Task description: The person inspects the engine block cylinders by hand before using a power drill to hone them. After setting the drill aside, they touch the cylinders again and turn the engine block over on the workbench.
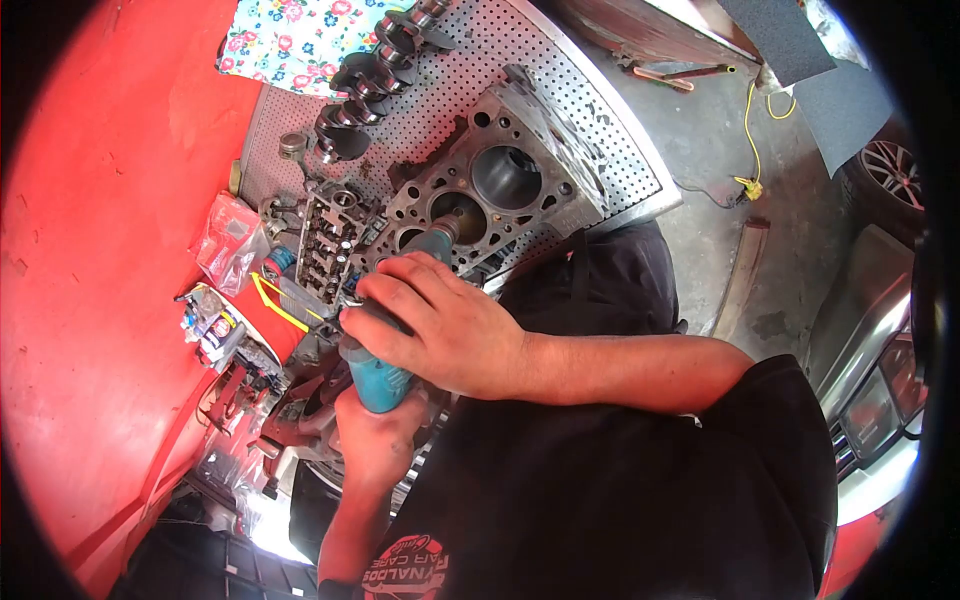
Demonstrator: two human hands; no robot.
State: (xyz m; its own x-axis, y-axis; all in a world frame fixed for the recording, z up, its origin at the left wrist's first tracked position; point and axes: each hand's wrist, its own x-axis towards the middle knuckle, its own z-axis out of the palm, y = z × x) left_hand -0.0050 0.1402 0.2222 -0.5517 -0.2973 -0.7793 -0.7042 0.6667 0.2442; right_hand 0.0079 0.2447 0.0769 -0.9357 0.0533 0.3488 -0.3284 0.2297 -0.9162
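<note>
A teal power drill [376,383] is held in both hands, angled toward the engine block [545,195]. My left hand [378,432] is closed around its lower rear part. Over the top of the drill body, my right hand [445,325] is wrapped with its fingers curled. The drill's front end reaches the middle cylinder bore [470,228]; whatever attachment goes down inside cannot be made out. A larger-looking open bore [507,178] lies beside it. The block rests on a perforated metal bench [625,165].
A crankshaft [362,85] and a floral cloth [290,45] lie at the bench's far end. Left of the block are a cylinder head [328,245], a piston [293,147] and plastic bags [228,235]. A red wall [110,250] borders the left; a yellow cord [755,140] lies on the floor.
</note>
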